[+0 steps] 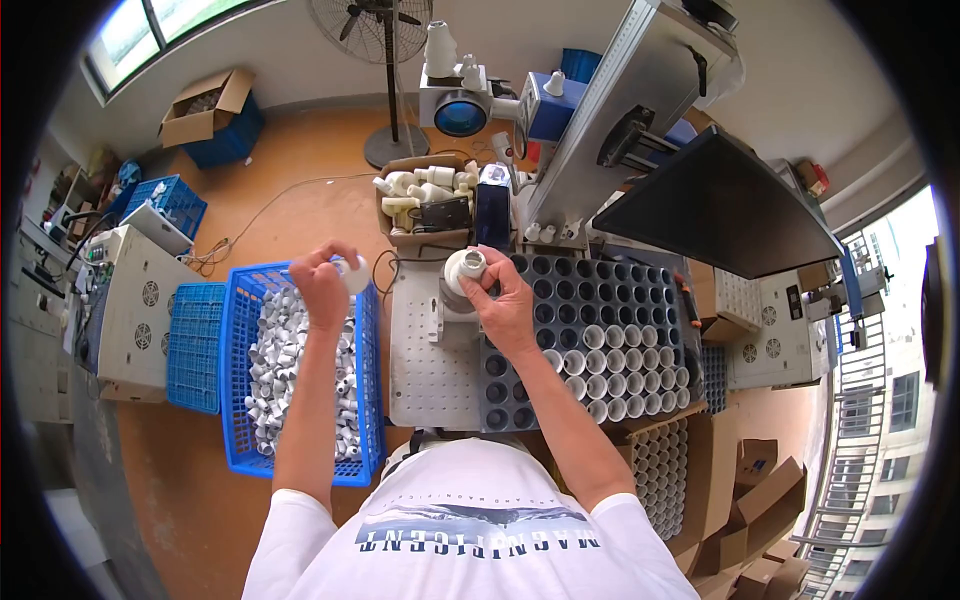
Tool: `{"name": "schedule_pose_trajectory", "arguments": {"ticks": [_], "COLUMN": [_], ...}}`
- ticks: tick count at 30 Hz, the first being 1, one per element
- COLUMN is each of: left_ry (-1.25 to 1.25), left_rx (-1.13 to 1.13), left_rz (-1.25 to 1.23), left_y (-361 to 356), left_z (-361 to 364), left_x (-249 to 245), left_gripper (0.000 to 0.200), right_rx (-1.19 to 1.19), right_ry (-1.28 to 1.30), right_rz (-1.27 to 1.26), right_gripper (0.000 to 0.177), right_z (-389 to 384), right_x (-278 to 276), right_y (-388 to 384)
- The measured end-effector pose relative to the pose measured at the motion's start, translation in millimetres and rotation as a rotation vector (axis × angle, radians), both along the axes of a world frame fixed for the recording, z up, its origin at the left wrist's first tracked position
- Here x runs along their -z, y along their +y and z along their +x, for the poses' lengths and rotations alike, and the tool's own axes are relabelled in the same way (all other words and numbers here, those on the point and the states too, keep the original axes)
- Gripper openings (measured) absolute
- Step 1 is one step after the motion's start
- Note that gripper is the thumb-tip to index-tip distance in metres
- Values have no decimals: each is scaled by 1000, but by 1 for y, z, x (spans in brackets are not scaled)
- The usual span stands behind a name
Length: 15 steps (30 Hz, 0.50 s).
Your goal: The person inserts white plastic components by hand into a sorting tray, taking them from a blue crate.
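Observation:
Over the right side of the blue basket (374,400), my left hand (322,288) is closed around a white plastic cup-shaped part (354,274), slightly blurred. My right hand (506,302) grips another white flared part (462,268), its narrow neck with a metallic-looking rim pointing up. That part sits at the small fixture (456,306) on the perforated metal plate (420,375); the fingers cover its right side. Many similar white parts (280,350) lie loose in the basket. Right of the plate, a dark tray (496,392) holds rows of white parts (616,360) in its round pockets.
Behind the plate stand a carton (415,238) of white pieces and a machine with a blue round lens (461,115). A monitor (730,210) overhangs the tray's far right. More cartons (750,530) are at the lower right, and a fan (388,145) stands at the back.

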<state>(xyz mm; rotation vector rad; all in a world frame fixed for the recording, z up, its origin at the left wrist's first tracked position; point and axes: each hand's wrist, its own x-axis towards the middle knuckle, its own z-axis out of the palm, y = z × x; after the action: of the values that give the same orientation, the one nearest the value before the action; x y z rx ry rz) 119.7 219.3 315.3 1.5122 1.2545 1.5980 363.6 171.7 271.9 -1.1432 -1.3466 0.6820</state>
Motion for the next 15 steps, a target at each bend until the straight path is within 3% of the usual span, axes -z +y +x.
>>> {"name": "schedule_pose_trajectory", "arguments": {"ticks": [5,7,11,13,15], "left_ry": [203,183,129,52,106], "left_rx": [-479,-515,-459,-449,-376], "left_rz": [-137,-171,-433,-340,-504], "left_y": [-43,-71,-127,-141,-148], "left_z": [-124,-154,-154,-148,-131], "left_x": [105,166,224,248,227], "left_gripper": [28,31,29,29,30], "right_rx": [57,50,119,177,262], "right_ry": [-42,-53,-131,-197,-543], "right_rz": [-2,50,63,-4,-197], "right_gripper": [29,29,28,25,24], "right_z": [-9,-9,3,27,89], "right_x": [3,6,8,23,63], "right_y": [1,1,-22,-48,-91]}}
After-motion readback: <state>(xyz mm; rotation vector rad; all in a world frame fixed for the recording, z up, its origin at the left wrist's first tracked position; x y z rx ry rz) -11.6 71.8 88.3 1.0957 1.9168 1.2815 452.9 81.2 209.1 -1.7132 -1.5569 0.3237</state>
